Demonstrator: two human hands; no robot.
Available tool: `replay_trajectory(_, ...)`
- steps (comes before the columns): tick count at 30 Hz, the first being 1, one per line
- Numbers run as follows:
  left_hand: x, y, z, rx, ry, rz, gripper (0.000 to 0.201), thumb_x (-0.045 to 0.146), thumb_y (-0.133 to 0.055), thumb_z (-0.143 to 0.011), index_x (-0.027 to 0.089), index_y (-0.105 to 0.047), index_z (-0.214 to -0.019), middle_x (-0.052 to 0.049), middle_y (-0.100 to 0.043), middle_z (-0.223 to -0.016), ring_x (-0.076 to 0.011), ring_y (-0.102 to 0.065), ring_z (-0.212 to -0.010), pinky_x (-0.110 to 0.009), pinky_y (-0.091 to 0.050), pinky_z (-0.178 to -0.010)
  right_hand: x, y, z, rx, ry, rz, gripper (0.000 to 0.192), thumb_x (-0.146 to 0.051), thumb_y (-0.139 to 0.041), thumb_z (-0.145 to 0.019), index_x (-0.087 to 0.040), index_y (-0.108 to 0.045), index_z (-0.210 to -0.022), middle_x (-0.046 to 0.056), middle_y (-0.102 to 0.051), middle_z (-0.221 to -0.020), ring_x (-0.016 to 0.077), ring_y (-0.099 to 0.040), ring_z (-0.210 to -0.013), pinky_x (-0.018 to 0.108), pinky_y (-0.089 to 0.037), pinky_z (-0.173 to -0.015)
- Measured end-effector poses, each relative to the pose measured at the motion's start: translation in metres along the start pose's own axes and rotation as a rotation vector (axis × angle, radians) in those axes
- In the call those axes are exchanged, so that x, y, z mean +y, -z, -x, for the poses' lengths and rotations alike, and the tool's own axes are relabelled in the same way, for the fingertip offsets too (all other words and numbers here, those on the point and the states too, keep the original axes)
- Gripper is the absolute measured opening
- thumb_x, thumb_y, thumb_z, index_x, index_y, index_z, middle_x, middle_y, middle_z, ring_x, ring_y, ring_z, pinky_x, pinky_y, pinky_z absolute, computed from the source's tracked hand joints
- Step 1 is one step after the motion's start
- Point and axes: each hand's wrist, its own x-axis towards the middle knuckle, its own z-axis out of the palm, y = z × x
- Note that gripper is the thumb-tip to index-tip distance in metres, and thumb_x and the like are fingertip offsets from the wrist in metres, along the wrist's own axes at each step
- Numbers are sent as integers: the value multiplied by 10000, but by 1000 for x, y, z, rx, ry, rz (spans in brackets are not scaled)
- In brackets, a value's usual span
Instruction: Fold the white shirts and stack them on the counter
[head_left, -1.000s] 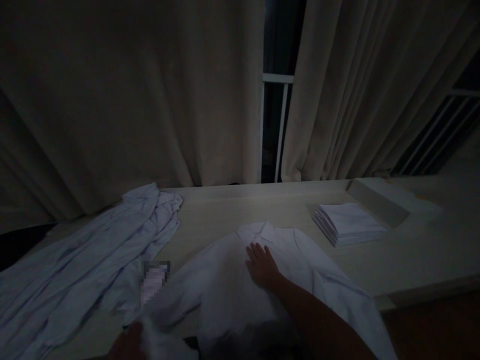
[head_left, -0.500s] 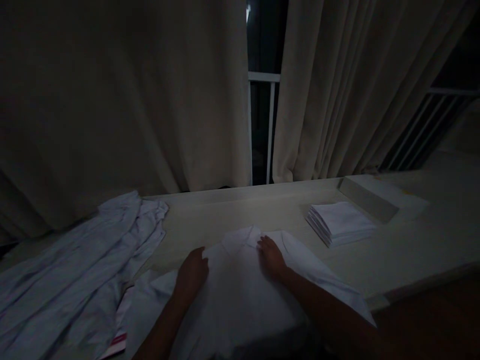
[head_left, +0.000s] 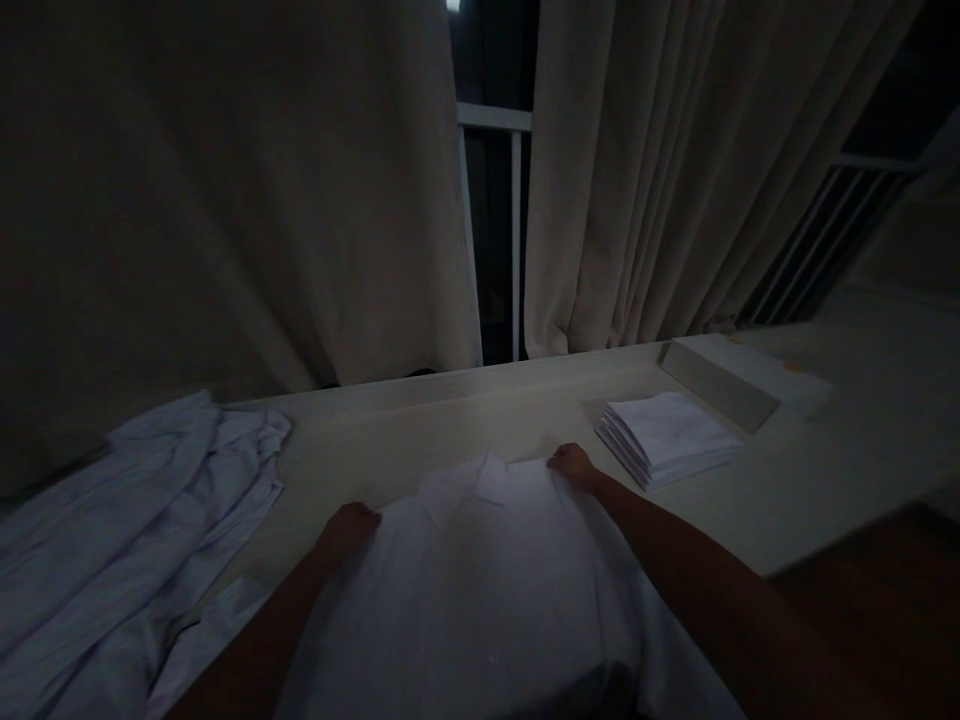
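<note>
A white collared shirt point(head_left: 480, 580) is spread in front of me, its collar toward the back of the table. My left hand point(head_left: 349, 530) grips the shirt at its left shoulder, fingers closed on the cloth. At the opposite shoulder my right hand point(head_left: 574, 466) pinches the fabric. The cloth is stretched between the two hands. Its lower part runs toward me and out of the bottom of the view, with a dark shadow near the hem.
A loose heap of white garments point(head_left: 150, 520) lies on the left. Right of the shirt is a stack of folded white cloths point(head_left: 667, 435), with a pale box point(head_left: 727, 380) behind it. Curtains point(head_left: 360, 200) hang beyond the table's point(head_left: 420, 425) raised back edge.
My hands have moved apart to the shirt's two shoulders. My right hand went from beside the collar outward to the right; the left went left. The view has shifted somewhat.
</note>
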Motion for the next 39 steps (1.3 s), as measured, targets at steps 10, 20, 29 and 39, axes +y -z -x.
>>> replay_trajectory(10, -16, 21, -31, 22, -34, 236, 225, 293, -564, -672, 178, -640, -849, -36, -725, -846, -159, -666, -796, -250, -492, -740, -15, 37, -17, -51, 103, -199, 228, -69, -715, -573, -101, -727, -798, 46, -713, -739, 149, -630, -659, 200, -446, -560)
replay_trajectory(20, 9, 4, -58, 263, -12, 120, 268, 283, -509, -749, 172, -618, -967, -71, -704, -962, -204, -644, -900, -306, -469, -817, -20, 47, -38, 98, 132, 46, 341, -88, -741, -588, -109, -691, -925, 89, -713, -898, 201, -654, -805, 258, -483, -690)
replay_trajectory(29, 67, -67, -18, 226, -333, 5, 476, 321, -289, -921, 133, -521, -1293, -121, -535, -1378, -206, -439, -1308, -350, -300, -1113, -49, -45, 15, 45, 450, 277, 456, -263, -454, -934, -156, -486, -1377, 100, -434, -1469, 218, -339, -1373, 340, -204, -1141)
replay_trajectory(39, 75, -111, -17, 195, -408, -150, 734, 649, -236, -888, 227, -289, -1486, -116, -224, -1582, -342, -192, -1447, -554, -169, -1136, -60, -105, 50, -10, 570, 406, 650, -594, -200, -977, -246, -214, -1526, 54, -154, -1591, 276, -60, -1464, 521, -55, -1158)
